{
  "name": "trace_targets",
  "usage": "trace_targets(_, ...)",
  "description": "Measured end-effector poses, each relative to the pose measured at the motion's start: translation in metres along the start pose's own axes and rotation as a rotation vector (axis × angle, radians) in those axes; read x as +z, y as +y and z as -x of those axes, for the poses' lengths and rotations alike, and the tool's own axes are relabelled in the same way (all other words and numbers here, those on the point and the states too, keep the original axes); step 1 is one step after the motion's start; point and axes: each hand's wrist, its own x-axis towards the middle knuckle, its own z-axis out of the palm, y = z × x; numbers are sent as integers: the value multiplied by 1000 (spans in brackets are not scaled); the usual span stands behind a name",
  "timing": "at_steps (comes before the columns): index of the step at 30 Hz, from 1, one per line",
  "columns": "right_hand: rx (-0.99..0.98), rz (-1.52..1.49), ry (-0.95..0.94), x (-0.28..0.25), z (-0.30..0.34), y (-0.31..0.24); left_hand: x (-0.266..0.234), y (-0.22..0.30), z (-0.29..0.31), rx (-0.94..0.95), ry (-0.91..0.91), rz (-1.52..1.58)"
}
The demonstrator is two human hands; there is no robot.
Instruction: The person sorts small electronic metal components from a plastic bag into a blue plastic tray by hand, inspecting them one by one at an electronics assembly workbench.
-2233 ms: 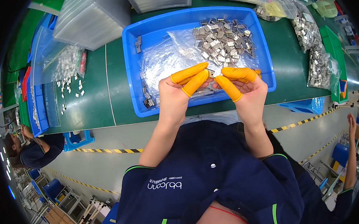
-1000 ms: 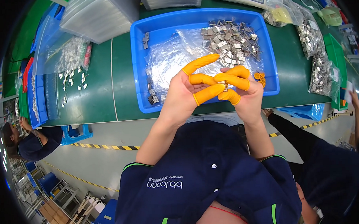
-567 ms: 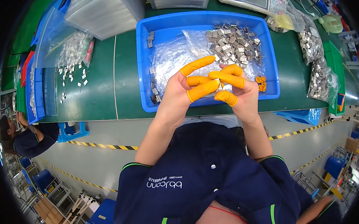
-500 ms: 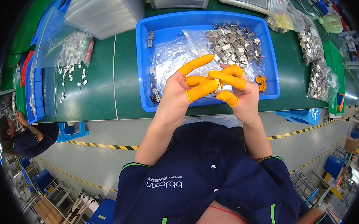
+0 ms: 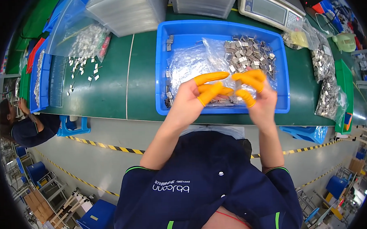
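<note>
Both hands wear orange finger cots and hover over the near side of a blue tray [image 5: 160,70]. The fingers of my left hand [image 5: 187,102] point right, thumb drawn in toward them; whatever lies between them is too small to make out. My right hand [image 5: 265,100] faces it, its fingertips a short way off and smeared by motion. A greyish blur shows between its thumb and fingers. Beyond the hands, small silver metal parts with thin leads [image 5: 248,54] are heaped at the tray's right. Clear plastic bags [image 5: 187,65] lie left of them, and several darker parts [image 5: 169,99] line the left wall.
Left on the green table [image 5: 112,85] lies an open bag of small white parts [image 5: 88,41], some spilled. Clear plastic boxes [image 5: 128,14] and a weighing scale [image 5: 269,10] stand behind. Filled bags [image 5: 327,96] and a green bin [image 5: 344,91] are at right. Another person [image 5: 30,125] sits far left.
My hands have come slightly apart; the crossed fingertips of the right hand have drawn away from the left. The whole view has shifted, so the tray appears further right.
</note>
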Motion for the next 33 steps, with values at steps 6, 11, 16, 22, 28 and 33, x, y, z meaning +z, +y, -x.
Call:
trace_targets(6, 233, 634, -182, -26, -38, 31, -33, 1, 8, 203, 349, -701)
trace_targets(11, -168, 350, -467, 27, -84, 33, -25, -6, 6, 120, 295, -1320)
trace_targets(16, -216, 928, -466, 78, -96, 67, -28, -13, -3, 168, 164, -1471)
trace_targets(22, -319, 928, -402, 86, -94, 69, -24, -16, -13, 88, 90, -1509)
trace_targets(28, -211, 797, -492, 83, -107, 71, -31, -11, -17, 17, 28, -1427)
trace_targets(33, -182, 742, -553, 79, -110, 70, -33, -17, -19, 139, 62, -1584)
